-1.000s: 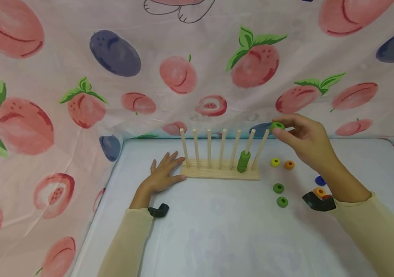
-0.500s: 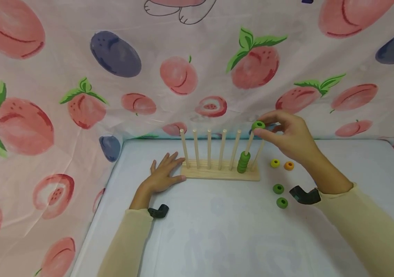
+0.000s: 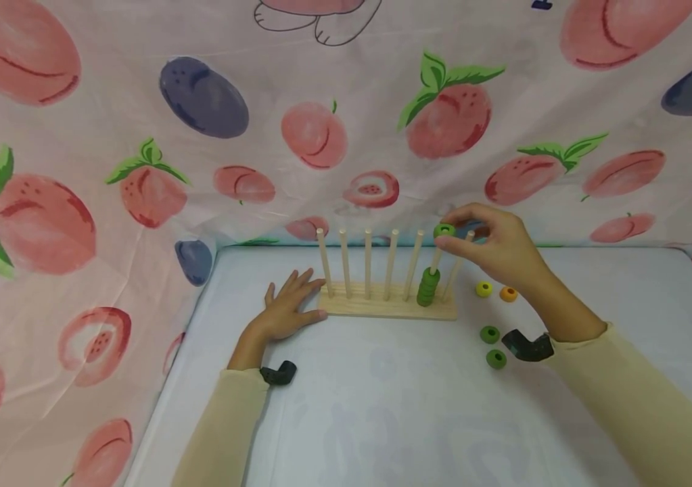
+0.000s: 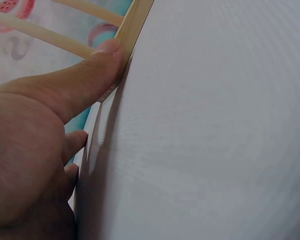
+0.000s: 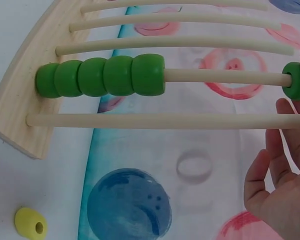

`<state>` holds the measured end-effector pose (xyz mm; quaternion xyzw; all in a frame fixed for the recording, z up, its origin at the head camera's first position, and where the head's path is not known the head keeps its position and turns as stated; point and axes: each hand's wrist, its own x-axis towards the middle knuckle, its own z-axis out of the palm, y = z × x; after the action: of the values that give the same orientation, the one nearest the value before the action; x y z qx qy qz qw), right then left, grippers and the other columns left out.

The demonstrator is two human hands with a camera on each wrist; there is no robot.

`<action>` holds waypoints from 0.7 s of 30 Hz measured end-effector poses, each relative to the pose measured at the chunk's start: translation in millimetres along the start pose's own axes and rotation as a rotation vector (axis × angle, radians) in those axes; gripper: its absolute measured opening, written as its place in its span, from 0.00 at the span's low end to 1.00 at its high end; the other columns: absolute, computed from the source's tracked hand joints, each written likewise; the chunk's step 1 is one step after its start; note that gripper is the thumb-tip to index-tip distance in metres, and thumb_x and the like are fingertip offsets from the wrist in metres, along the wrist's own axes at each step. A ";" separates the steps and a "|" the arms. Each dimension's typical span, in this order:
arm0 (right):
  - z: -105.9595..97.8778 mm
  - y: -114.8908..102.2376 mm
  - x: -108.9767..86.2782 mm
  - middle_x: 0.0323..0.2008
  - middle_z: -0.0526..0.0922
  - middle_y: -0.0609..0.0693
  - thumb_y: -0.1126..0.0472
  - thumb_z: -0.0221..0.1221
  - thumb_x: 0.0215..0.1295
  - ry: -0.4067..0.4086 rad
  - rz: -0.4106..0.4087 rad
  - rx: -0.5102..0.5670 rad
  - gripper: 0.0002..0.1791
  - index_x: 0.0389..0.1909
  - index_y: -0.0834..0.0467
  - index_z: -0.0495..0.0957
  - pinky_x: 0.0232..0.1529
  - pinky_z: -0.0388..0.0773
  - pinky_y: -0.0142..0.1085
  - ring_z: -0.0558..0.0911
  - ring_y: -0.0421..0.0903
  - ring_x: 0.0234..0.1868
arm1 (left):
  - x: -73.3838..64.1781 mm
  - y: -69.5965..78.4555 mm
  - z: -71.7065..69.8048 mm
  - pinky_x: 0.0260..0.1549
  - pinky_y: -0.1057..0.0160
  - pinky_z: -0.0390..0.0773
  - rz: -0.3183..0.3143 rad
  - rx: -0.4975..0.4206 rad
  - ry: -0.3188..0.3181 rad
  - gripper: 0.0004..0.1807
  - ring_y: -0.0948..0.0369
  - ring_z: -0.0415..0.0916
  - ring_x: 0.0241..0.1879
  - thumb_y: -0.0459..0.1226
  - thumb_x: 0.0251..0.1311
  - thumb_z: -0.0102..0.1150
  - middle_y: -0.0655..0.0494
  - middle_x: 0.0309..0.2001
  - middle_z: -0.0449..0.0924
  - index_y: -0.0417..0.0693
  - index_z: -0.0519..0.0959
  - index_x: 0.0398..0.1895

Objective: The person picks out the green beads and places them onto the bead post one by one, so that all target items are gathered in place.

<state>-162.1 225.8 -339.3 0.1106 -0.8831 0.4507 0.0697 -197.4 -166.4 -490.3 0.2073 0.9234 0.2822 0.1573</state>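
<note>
A wooden peg rack [image 3: 382,308] with several upright pegs stands at the back of the table. Its second peg from the right carries a stack of green beads [image 3: 428,287] at the bottom. My right hand [image 3: 498,237] pinches another green bead [image 3: 444,231] between thumb and finger at the top of that peg; in the right wrist view the peg's tip meets the hole of this bead [image 5: 296,81]. My left hand [image 3: 287,308] lies with fingers spread at the rack's left end, the thumb [image 4: 97,67] against the end of the base.
Two loose green beads [image 3: 490,335] lie right of the rack, nearer the front. Behind them are a yellow bead [image 3: 483,289] and an orange bead [image 3: 509,294]. A fruit-print cloth [image 3: 346,135] hangs right behind the white table.
My right hand has carried the green bead leftward from beyond the rack's right end to the tip of the second peg from the right. My left hand has stayed in place.
</note>
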 end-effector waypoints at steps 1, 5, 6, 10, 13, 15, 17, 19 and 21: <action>0.3 0.5 -0.2 0.51 0.84 0.43 0.48 0.70 0.64 -0.002 0.005 0.000 0.18 0.51 0.50 0.83 0.52 0.72 0.32 0.77 0.40 0.51 | -0.1 0.3 -0.1 0.72 0.30 0.21 0.000 0.000 0.001 0.41 0.48 0.28 0.84 0.58 0.66 0.62 0.54 0.84 0.42 0.61 0.61 0.79; 2.5 2.9 -0.8 0.50 0.83 0.41 0.46 0.71 0.63 -0.018 0.020 -0.011 0.18 0.50 0.49 0.84 0.52 0.72 0.34 0.75 0.37 0.51 | -1.0 1.3 -0.4 0.72 0.30 0.21 0.001 0.001 0.007 0.41 0.47 0.29 0.84 0.58 0.66 0.62 0.53 0.84 0.42 0.61 0.62 0.79; 3.1 3.5 -1.1 0.50 0.83 0.41 0.46 0.71 0.63 -0.022 0.021 -0.011 0.18 0.50 0.49 0.84 0.52 0.72 0.35 0.75 0.37 0.51 | -1.1 1.4 -0.3 0.72 0.30 0.21 0.000 0.001 0.007 0.41 0.47 0.29 0.84 0.58 0.66 0.62 0.54 0.84 0.43 0.61 0.62 0.79; 4.5 5.5 -2.0 0.50 0.83 0.39 0.47 0.71 0.63 -0.029 0.011 -0.013 0.17 0.49 0.48 0.84 0.51 0.72 0.35 0.74 0.37 0.51 | -1.0 0.9 0.0 0.72 0.31 0.21 -0.002 -0.002 0.006 0.41 0.48 0.29 0.84 0.58 0.66 0.62 0.54 0.84 0.43 0.62 0.62 0.79; 4.5 6.8 -2.0 0.50 0.83 0.39 0.48 0.71 0.62 -0.027 -0.001 -0.008 0.16 0.49 0.48 0.84 0.51 0.72 0.34 0.75 0.36 0.51 | -0.6 0.4 0.4 0.72 0.31 0.21 -0.001 -0.003 0.007 0.41 0.48 0.29 0.84 0.58 0.66 0.62 0.54 0.84 0.43 0.62 0.61 0.79; 4.5 7.3 -1.7 0.50 0.83 0.39 0.48 0.71 0.62 -0.026 -0.006 -0.009 0.16 0.48 0.48 0.85 0.51 0.72 0.35 0.75 0.36 0.52 | -0.1 0.4 0.6 0.72 0.31 0.21 0.000 -0.004 0.008 0.41 0.48 0.29 0.84 0.58 0.66 0.62 0.54 0.84 0.43 0.62 0.62 0.79; 4.4 7.6 -1.4 0.50 0.83 0.39 0.49 0.71 0.62 -0.027 -0.009 -0.008 0.15 0.48 0.47 0.85 0.51 0.73 0.35 0.75 0.36 0.51 | 0.1 0.5 0.6 0.72 0.31 0.21 0.000 -0.004 0.010 0.41 0.48 0.29 0.84 0.58 0.65 0.62 0.54 0.84 0.43 0.62 0.62 0.79; 4.4 7.4 -1.3 0.50 0.83 0.38 0.48 0.71 0.63 -0.026 -0.008 -0.011 0.15 0.48 0.47 0.85 0.51 0.73 0.35 0.75 0.36 0.51 | 0.2 0.7 0.4 0.72 0.31 0.21 0.000 -0.005 0.011 0.41 0.47 0.29 0.84 0.58 0.65 0.62 0.54 0.84 0.43 0.61 0.62 0.79; 4.2 7.1 -1.2 0.50 0.83 0.38 0.49 0.71 0.62 -0.024 -0.008 -0.009 0.15 0.48 0.47 0.85 0.51 0.73 0.35 0.76 0.36 0.51 | 0.2 1.0 0.2 0.72 0.31 0.21 -0.001 -0.004 0.010 0.41 0.47 0.29 0.84 0.58 0.65 0.62 0.54 0.84 0.43 0.61 0.62 0.79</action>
<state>-162.9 226.6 -347.6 0.1189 -0.8855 0.4450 0.0614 -197.3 -165.4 -489.9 0.2051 0.9236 0.2852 0.1533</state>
